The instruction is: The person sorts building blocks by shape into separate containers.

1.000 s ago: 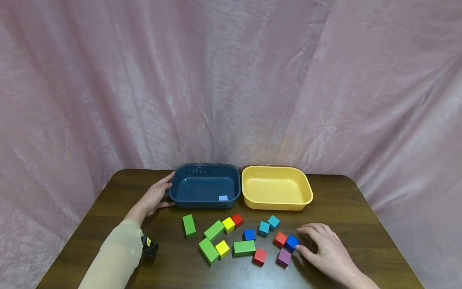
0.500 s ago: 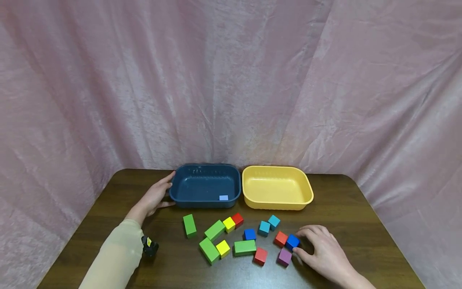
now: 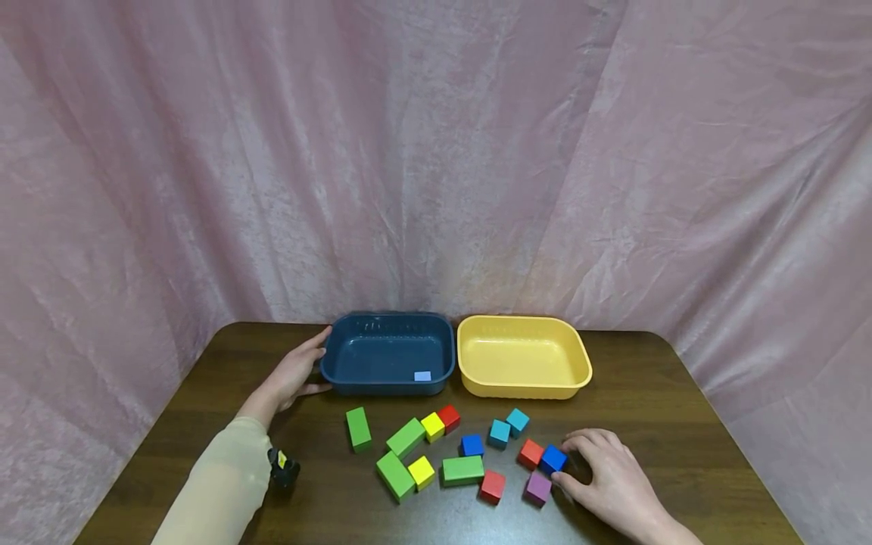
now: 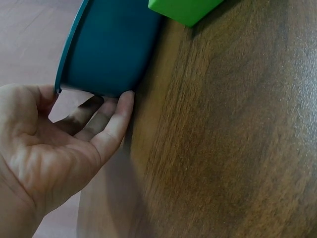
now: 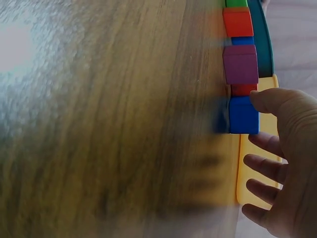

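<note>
Background: pink shiny curtain (image 3: 436,151) behind a brown wooden desk (image 3: 681,454).
Blue cube (image 3: 553,460): on the desk, at the gap between thumb and first finger of the right hand (image 3: 609,481).
Right fingers: spread apart; I can't tell if they touch the cube.
Close by: red cube (image 3: 530,454) and purple cube (image 3: 537,489), just beside the blue one.
Left hand (image 3: 289,378): fingers spread, touching the left end of the dark blue tub (image 3: 387,352).
Yellow tub (image 3: 523,356): just right of the dark blue tub.
More blocks: four long green blocks (image 3: 462,471), two yellow cubes (image 3: 421,472), two light blue cubes (image 3: 499,434), two more red cubes (image 3: 493,487), another blue cube (image 3: 472,445).
</note>
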Demonstrator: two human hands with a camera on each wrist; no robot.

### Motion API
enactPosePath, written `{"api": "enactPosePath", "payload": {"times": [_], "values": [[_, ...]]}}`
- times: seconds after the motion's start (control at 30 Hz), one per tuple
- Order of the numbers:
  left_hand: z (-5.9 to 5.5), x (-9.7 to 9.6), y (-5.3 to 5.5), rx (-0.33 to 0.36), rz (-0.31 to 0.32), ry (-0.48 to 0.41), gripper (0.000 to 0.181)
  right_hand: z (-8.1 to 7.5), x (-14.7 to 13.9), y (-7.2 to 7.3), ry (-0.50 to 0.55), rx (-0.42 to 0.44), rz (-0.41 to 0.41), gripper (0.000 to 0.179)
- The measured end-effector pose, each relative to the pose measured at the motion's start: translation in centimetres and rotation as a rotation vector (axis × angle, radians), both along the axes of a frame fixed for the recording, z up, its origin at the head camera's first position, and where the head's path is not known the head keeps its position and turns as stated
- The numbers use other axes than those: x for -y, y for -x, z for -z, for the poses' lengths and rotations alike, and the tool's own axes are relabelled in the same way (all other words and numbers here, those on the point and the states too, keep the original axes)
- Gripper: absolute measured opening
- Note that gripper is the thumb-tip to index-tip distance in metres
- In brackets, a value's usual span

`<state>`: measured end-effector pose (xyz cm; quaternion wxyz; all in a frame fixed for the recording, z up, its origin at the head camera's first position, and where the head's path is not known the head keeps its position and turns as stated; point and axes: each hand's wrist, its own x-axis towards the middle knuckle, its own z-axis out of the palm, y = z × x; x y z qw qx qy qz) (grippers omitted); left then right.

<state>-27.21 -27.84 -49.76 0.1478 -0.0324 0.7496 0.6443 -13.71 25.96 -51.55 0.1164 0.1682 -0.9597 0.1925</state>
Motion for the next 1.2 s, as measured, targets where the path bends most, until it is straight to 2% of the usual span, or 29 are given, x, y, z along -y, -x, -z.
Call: {"api": "enactPosePath", "payload": {"times": [0.5, 0.9, 1.2], "values": [[0.19, -0.07, -0.25, 0.009, -0.007, -0.011, 0.057, 0.22, 0.12, -0.11, 0.009, -0.023, 0.019, 0.029], [0.10, 0.01, -0.14, -0.001, -0.008, -0.004, 0.057, 0.30, 0.08, 0.23, 0.008, 0.000, 0.050, 0.027], [-0.19, 0.00, -0.30, 0.001, -0.002, -0.004, 0.057, -0.43, -0.08, 0.47, 0.050, -0.053, 0.037, 0.026]]}}
